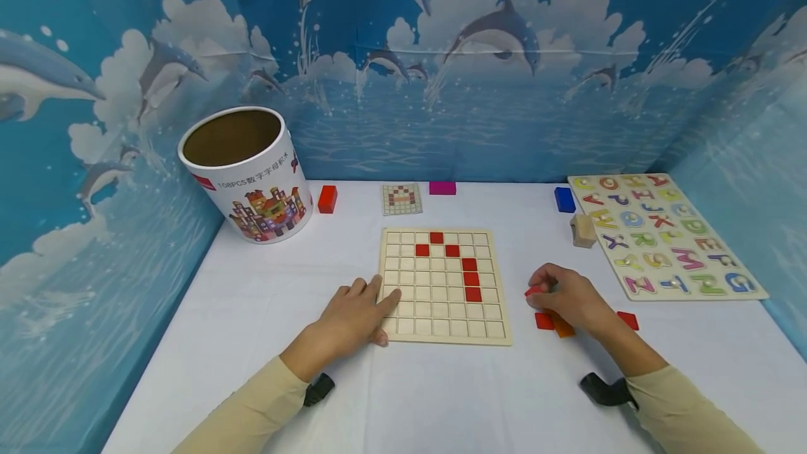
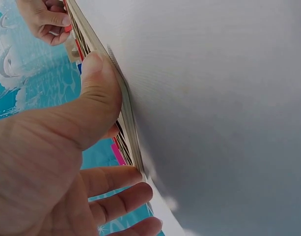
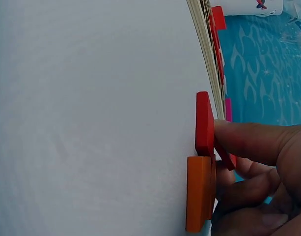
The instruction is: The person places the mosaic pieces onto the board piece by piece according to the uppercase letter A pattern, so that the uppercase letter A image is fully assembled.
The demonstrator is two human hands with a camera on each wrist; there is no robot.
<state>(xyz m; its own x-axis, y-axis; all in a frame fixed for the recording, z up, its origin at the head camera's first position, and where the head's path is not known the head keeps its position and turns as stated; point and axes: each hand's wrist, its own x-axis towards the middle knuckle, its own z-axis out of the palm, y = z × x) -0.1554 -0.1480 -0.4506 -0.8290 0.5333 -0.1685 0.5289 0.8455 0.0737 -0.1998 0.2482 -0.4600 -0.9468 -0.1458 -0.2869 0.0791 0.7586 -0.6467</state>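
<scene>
A square wooden grid board point(image 1: 444, 335) lies mid-table, with several red tiles point(image 1: 470, 279) set in its cells. My left hand point(image 1: 356, 314) rests at the board's left edge, fingers fairly straight; in the left wrist view the thumb point(image 2: 98, 83) touches the rim. To the right of the board, my right hand point(image 1: 570, 296) pinches a red tile point(image 1: 534, 291) between thumb and fingers. Beneath it on the table lie another red tile point(image 1: 544, 321) and an orange tile point(image 1: 563, 328), seen edge-on as an orange piece point(image 3: 197, 194) in the right wrist view.
A small pattern card point(image 1: 401, 199) lies behind the board, between a red block point(image 1: 327, 199) and a magenta block point(image 1: 443, 188). A printed bucket point(image 1: 252, 181) stands back left. Back right are a blue block point(image 1: 564, 200), a wooden block point(image 1: 583, 230) and an alphabet board point(image 1: 668, 237).
</scene>
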